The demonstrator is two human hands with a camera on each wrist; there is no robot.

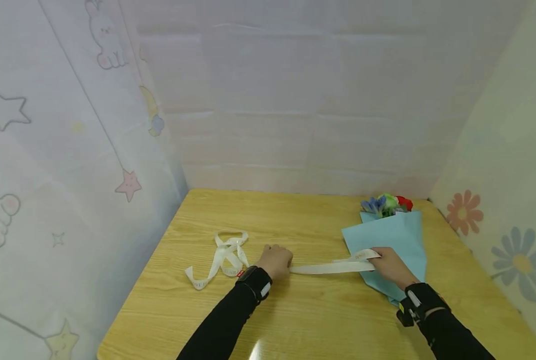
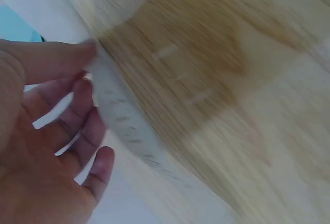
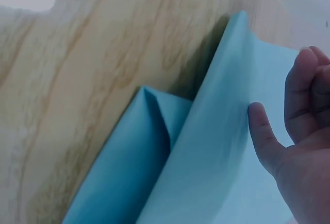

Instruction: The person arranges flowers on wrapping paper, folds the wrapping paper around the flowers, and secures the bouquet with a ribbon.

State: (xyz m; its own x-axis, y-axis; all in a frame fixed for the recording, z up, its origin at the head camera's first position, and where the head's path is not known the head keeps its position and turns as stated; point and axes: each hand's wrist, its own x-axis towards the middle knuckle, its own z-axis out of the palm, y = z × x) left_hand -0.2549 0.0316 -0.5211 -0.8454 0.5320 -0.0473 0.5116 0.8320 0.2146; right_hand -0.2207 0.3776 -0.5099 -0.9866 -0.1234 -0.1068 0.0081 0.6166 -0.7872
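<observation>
A white ribbon (image 1: 324,269) with printed lettering stretches between my two hands above the table. My left hand (image 1: 274,261) pinches it between thumb and fingertips; in the left wrist view the ribbon (image 2: 126,123) runs past the spread lower fingers. At the other end, my right hand (image 1: 391,266) grips a folded loop of the ribbon over a bouquet's light blue wrapping paper (image 1: 400,235). Blue, green and red flowers (image 1: 387,204) show at the bouquet's top. In the right wrist view the little finger touches the paper (image 3: 216,131), while the ribbon is out of sight.
Loose ribbon (image 1: 225,255) lies in loops left of my left hand, a small red tag beside it. The wooden table (image 1: 295,215) meets a plain wall behind and patterned walls at both sides. The bouquet lies near the table's right edge.
</observation>
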